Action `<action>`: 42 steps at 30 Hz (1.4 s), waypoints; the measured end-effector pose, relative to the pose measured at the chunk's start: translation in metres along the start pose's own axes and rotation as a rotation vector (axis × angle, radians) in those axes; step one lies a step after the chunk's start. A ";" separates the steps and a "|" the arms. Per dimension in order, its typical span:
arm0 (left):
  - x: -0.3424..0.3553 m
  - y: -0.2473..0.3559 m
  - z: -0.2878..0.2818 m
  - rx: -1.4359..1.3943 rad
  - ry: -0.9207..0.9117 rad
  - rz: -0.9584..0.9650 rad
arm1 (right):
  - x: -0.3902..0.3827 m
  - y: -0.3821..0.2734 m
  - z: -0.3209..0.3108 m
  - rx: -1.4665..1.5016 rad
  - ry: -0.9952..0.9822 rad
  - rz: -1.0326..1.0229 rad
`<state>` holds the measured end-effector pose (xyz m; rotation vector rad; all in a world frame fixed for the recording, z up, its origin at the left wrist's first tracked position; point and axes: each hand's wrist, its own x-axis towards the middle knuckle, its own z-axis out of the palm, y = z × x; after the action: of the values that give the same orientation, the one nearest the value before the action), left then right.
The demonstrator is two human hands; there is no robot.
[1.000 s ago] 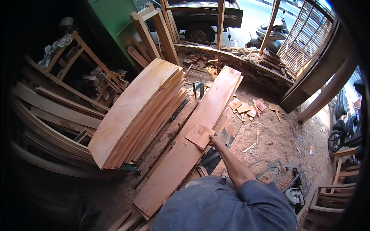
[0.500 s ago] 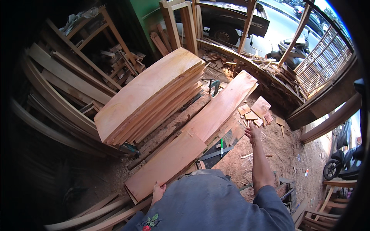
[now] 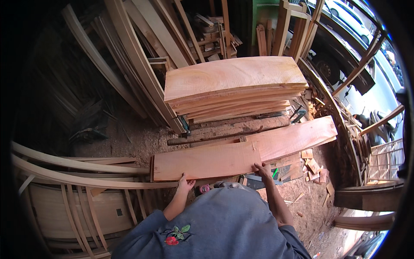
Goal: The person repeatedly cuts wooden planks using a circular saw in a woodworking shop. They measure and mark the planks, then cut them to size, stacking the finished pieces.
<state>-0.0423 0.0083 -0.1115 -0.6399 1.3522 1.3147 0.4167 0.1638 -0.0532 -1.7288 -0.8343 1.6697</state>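
My left hand (image 3: 186, 182) grips the near edge of a pink-brown plank (image 3: 202, 160), toward its left end. My right hand (image 3: 261, 168) has thumb and fingers on the same plank's right end. This plank lies partly over a longer pale plank (image 3: 293, 137). Near my right hand are a green marker (image 3: 274, 173) and a metal straight strip (image 3: 252, 178); a pink tape measure (image 3: 204, 188) sits below the plank. Behind lies a stack of wide curved-edge boards (image 3: 233, 77) beside a rough beam (image 3: 224, 133), with a teal clamp (image 3: 297, 113) at the right.
Curved timber rails (image 3: 77, 166) and frames surround me on the left. Wood offcuts (image 3: 315, 170) lie on the sawdust-covered floor (image 3: 310, 203) at right. Upright frames (image 3: 284, 26), a slatted panel (image 3: 384, 159) and a parked truck (image 3: 345, 60) stand toward the street.
My view has swung left. The small square piece in my right hand has left it. My right hand moved from open in the air onto the plank; my left hand came into view on it.
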 end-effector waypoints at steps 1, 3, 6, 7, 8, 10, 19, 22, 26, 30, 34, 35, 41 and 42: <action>-0.002 0.001 -0.003 -0.031 0.015 0.009 | -0.008 0.000 0.000 0.030 -0.050 0.028; -0.007 0.004 -0.011 -0.116 -0.051 0.095 | -0.028 0.002 -0.009 0.018 -0.144 0.053; -0.017 0.005 -0.023 -0.174 -0.060 0.167 | -0.057 0.020 -0.010 0.214 -0.132 0.079; -0.023 0.004 -0.028 -0.174 -0.014 0.179 | -0.063 0.026 -0.011 0.237 -0.102 0.103; -0.030 0.004 -0.032 -0.190 -0.095 0.216 | -0.066 0.029 -0.013 0.267 -0.122 0.080; -0.052 -0.007 -0.042 -0.190 -0.124 0.250 | -0.070 0.035 -0.019 0.285 -0.096 0.062; -0.207 0.035 0.033 0.011 -0.584 0.623 | -0.108 0.001 -0.058 0.569 -0.221 -0.237; -0.246 0.056 0.092 0.049 -0.716 0.709 | -0.132 -0.016 -0.067 0.659 -0.147 -0.355; -0.265 0.078 0.176 0.130 -0.819 0.693 | -0.157 -0.044 -0.086 0.720 -0.106 -0.545; -0.261 0.094 0.244 0.191 -0.864 0.632 | -0.173 -0.076 -0.095 0.721 0.046 -0.675; -0.255 0.106 0.279 0.247 -0.898 0.628 | -0.180 -0.107 -0.090 0.755 0.146 -0.674; -0.254 0.107 0.279 0.266 -0.903 0.627 | -0.183 -0.112 -0.087 0.753 0.163 -0.671; -0.238 0.126 0.251 0.329 -0.624 0.757 | -0.213 -0.133 -0.084 0.852 0.059 -0.723; -0.234 0.133 0.248 0.351 -0.479 0.944 | -0.215 -0.135 -0.080 0.872 0.075 -0.729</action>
<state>-0.0221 0.2009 0.1991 0.6185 1.4575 1.7302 0.4882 0.0827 0.1906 -0.7440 -0.4795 1.1679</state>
